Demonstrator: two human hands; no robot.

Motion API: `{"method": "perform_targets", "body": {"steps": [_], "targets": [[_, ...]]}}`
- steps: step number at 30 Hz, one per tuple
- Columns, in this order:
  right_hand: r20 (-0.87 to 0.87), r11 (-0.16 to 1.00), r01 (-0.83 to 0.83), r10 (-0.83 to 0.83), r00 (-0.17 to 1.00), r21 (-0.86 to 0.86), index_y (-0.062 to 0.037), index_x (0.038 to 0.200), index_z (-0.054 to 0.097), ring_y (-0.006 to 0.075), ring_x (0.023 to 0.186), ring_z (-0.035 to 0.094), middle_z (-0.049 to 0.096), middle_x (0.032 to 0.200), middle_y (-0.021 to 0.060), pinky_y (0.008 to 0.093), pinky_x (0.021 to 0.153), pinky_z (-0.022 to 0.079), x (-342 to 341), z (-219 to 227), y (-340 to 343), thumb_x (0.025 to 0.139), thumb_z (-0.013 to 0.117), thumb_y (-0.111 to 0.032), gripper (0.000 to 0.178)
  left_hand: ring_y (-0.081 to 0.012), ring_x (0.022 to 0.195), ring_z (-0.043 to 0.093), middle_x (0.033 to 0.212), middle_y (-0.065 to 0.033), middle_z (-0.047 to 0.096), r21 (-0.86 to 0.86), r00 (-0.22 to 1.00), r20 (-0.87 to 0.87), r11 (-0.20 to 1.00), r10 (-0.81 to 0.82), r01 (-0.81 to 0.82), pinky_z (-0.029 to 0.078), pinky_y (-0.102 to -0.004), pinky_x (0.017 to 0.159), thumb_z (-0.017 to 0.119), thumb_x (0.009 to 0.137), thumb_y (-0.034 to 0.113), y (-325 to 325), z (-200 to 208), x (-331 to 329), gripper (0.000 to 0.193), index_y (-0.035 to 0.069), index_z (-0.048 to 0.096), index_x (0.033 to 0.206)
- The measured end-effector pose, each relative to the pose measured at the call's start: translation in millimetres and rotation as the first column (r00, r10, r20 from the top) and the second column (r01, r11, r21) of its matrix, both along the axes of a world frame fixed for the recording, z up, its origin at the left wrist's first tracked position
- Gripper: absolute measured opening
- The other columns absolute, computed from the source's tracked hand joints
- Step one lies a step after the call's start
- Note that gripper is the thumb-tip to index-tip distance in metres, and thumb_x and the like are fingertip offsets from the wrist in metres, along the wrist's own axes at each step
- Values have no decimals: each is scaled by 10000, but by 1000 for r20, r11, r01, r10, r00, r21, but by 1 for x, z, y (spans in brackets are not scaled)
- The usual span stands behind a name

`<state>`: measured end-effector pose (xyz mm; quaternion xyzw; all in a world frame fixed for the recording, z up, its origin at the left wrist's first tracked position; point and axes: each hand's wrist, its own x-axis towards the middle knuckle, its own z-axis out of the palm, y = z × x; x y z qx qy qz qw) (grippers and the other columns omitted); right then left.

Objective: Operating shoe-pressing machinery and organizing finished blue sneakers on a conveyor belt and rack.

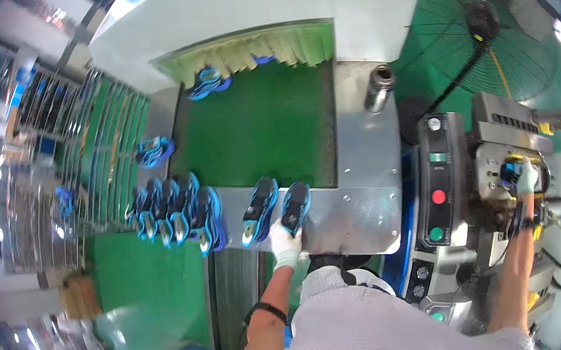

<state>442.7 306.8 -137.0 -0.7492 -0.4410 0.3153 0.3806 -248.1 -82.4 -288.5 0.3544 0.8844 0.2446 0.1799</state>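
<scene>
My left hand (285, 240), in a white glove, is closed on the heel end of a black and blue sports shoe (295, 203) at the front of the steel table (364, 217). Just left of it lies a similar shoe (258, 206). Far to the right, my gloved right hand (527, 178) reaches into a machine (492, 179) and grips a small dark and blue shoe-like piece (510, 171) on its plate. Yellow edging shows around that piece; the fingers partly hide it.
Several blue shoes (175, 210) line the table's left side. Beyond the table, a green conveyor belt (260, 128) carries shoes toward a fringed opening (250, 51). A metal canister (379, 88) stands at the right. Nearby are a button panel (435, 179), a large fan (480, 21) and a wire rack (113, 140).
</scene>
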Motion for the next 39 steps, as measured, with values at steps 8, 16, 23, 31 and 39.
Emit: {"method": "perform_targets", "body": {"steps": [8,16,23,31,39], "targets": [[744,959,-283,175,644,19,73,1512,239,357,1420,351,325,1536,283,410,1177,266,-347,13,-222,889,682,-257,832,-349,1332,439,1425,-241,407,228,915,323,958,-242,173,366,-420,1123,800,797,300,-7,41,-58,973,-12,218,1512],[779,895,-116,434,453,-431,76,1510,235,453,1495,110,157,1592,312,572,1196,130,-337,-88,-272,787,751,-278,956,-272,1136,570,1341,-215,487,471,946,222,875,-237,108,502,-337,925,570,939,88,127,7,-230,588,25,338,1475],[717,917,-138,381,583,-375,-43,1541,256,453,1481,165,212,1590,269,503,1208,181,-384,-51,-372,836,669,-94,819,-424,1259,472,1342,-294,470,325,996,22,941,88,-90,404,-445,1066,666,862,199,267,-89,-461,714,-61,347,1446],[282,534,181,112,953,-826,75,1421,390,369,1362,434,470,1416,298,392,1129,347,-325,-120,-591,795,738,-218,773,-471,1311,407,1414,-332,391,282,981,-186,953,-62,113,375,-469,1082,739,835,374,391,-60,-578,853,65,314,1508],[206,727,93,68,976,-681,77,1412,410,321,1347,473,511,1407,244,374,1123,360,-468,-94,-477,845,729,-212,711,-387,1109,549,1170,-219,564,411,958,-270,888,-98,206,434,-446,989,640,944,290,360,-60,-536,404,4,586,1223]]}}
